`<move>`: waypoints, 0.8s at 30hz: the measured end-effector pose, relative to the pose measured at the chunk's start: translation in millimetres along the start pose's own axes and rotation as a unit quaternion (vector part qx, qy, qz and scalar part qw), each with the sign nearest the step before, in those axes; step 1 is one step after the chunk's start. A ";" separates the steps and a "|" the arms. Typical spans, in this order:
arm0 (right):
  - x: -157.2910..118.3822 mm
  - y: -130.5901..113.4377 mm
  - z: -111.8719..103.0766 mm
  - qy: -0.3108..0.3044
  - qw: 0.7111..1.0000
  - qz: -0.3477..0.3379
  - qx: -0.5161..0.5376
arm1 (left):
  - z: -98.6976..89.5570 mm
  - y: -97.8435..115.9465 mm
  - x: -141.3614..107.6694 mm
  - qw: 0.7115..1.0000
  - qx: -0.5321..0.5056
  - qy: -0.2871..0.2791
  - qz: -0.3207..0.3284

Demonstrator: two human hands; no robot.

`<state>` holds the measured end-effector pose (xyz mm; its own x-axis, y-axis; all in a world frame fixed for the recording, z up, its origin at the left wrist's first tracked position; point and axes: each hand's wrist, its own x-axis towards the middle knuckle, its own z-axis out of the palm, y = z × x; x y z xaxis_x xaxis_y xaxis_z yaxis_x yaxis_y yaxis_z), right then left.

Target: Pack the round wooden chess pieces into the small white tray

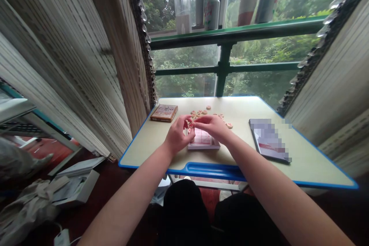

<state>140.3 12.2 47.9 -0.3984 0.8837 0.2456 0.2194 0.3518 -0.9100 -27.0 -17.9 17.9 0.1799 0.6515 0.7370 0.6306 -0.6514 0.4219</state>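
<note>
Over the left side of a small open white box [206, 147], both my hands come together. My right hand [215, 126] reaches in from the right, its thumb and fingers closed on a round wooden xiangqi piece with a red character [191, 124]. Curled around the same spot is my left hand [179, 133], thumb and fingers bent about another xiangqi piece [189, 130] at the box's left edge. A sheet with red grid lines [202, 137] shows inside the box. Just behind the hands, several loose xiangqi pieces [198, 113] lie on the table, partly hidden by my fingers.
A flat brown box lid with dark characters [165, 113] lies at the table's back left. At the right rests a dark tablet [269, 140], partly pixelated. The cream table [150, 142] has a blue rim. Cans [212, 12] stand on the window ledge behind.
</note>
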 end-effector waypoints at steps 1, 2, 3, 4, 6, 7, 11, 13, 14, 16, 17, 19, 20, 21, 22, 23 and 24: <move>0.5 0.8 0.2 0.002 1.000 0.009 0.024 | -0.7 0.4 0.1 1.000 0.001 -0.001 0.007; 1.1 1.6 0.0 0.011 0.999 0.018 0.043 | -1.6 0.0 0.4 1.000 0.003 -0.004 0.008; 1.8 2.3 -0.9 0.023 0.998 0.027 0.056 | -2.5 -1.1 1.1 1.000 0.005 -0.007 0.004; 2.5 2.9 -2.4 0.035 0.997 0.035 0.060 | -3.3 -3.0 2.0 1.000 0.008 -0.006 -0.008; 3.8 3.4 -7.4 0.041 0.997 0.046 0.036 | -4.0 -8.7 4.7 0.999 0.012 0.004 -0.046; 4.1 3.2 -10.5 0.031 0.998 0.048 0.003 | -3.8 -12.1 6.4 0.997 0.005 0.008 -0.071; 1.5 -2.4 -20.6 -0.061 0.971 0.051 -0.225 | -0.7 -24.9 12.9 0.962 -0.173 -0.018 -0.210; -2.0 -6.7 -21.1 -0.107 0.946 0.053 -0.301 | 0.2 -29.6 14.8 0.913 -0.288 -0.005 -0.288; -4.0 -8.7 -20.2 -0.128 0.937 0.050 -0.321 | 0.4 -31.6 15.2 0.890 -0.328 0.006 -0.317; -8.0 -11.1 -17.2 -0.165 0.925 0.038 -0.340 | 1.0 -35.5 14.9 0.861 -0.365 0.021 -0.353; -9.8 -11.5 -15.7 -0.179 0.919 0.029 -0.349 | 1.6 -37.5 14.5 0.855 -0.370 0.018 -0.363; -12.3 -11.3 -13.9 -0.193 0.912 0.020 -0.362 | 3.8 -41.4 13.5 0.856 -0.358 0.002 -0.373; -13.1 -11.0 -13.9 -0.197 0.911 0.016 -0.363 | 5.1 -43.2 13.1 0.857 -0.356 -0.006 -0.373; -13.8 -10.8 -14.4 -0.200 0.910 0.014 -0.363 | 6.3 -44.7 12.8 0.856 -0.355 -0.011 -0.375; -14.4 -10.9 -15.1 -0.202 0.910 0.012 -0.361 | 7.3 -46.0 12.6 0.855 -0.356 -0.016 -0.376; -14.9 -11.3 -16.1 -0.203 0.910 0.011 -0.360 | 8.1 -47.1 12.5 0.854 -0.357 -0.021 -0.378; -15.3 -11.8 -17.0 -0.207 0.910 0.011 -0.360 | 8.5 -47.8 12.5 0.853 -0.358 -0.024 -0.379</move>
<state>159.0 -0.3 60.5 -0.6559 0.7531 -0.0515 0.6976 0.5786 -0.4226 -48.6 24.7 2.5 -0.0325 0.9951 0.0932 -0.0402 -0.0944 0.9947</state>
